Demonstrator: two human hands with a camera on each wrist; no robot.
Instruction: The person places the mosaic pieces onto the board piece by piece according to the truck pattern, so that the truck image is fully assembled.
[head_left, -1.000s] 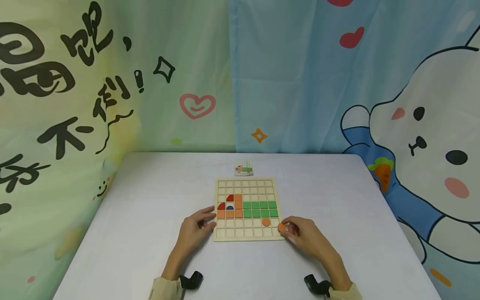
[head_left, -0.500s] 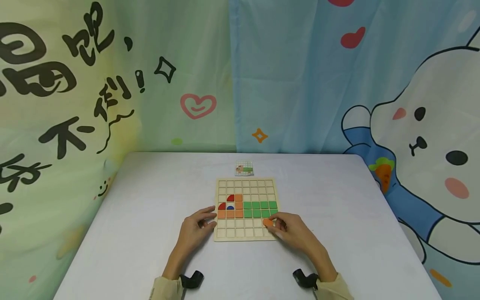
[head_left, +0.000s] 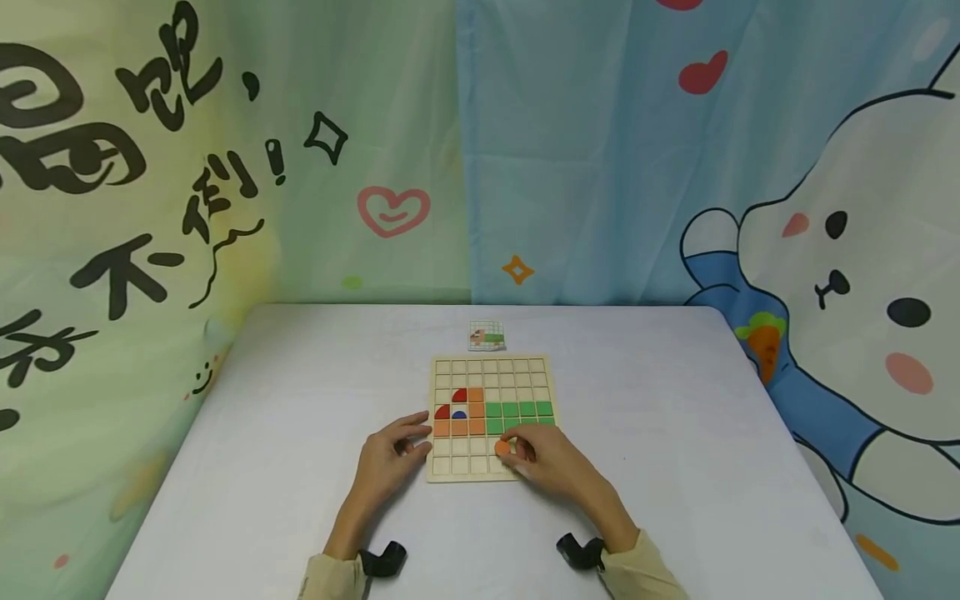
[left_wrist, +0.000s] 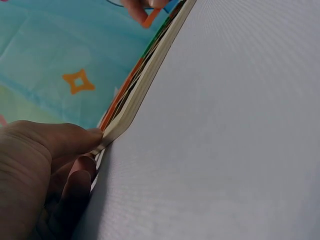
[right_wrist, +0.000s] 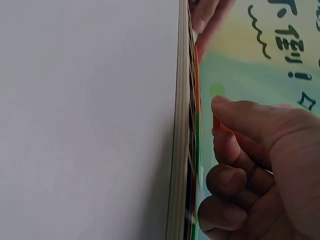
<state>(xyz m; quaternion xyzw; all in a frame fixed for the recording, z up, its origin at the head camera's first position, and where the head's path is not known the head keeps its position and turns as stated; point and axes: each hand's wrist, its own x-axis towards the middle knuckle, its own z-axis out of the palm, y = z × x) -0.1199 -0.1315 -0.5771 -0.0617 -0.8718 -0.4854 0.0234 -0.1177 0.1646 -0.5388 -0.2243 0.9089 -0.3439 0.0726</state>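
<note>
My right hand [head_left: 551, 462] pinches an orange round piece [head_left: 502, 448] between thumb and fingertips, close over the lower rows of a wooden grid board [head_left: 452, 468]. In the right wrist view the piece shows as a thin orange edge. My left hand [head_left: 390, 462] rests its thumb and fingertips against the board's left edge; the left wrist view has the thumb [left_wrist: 75, 139] right at a corner. Green squares [head_left: 512, 410], orange squares [head_left: 476, 411], red quarter-round pieces [head_left: 460, 396] and a blue-and-white piece [head_left: 459, 412] lie in the grid. My right hand hides the board's lower right part.
Behind the board lies a small picture card [head_left: 487, 336] with a gridded coloured figure. A white table [head_left: 315, 375] carries everything, with a printed curtain [head_left: 555, 167] along its far edge. Both wrists wear black camera mounts [head_left: 384, 559].
My right hand has carried the orange round piece leftward from the board's right edge to over its lower rows, covering another orange disc seen earlier. My left hand stays at the left edge.
</note>
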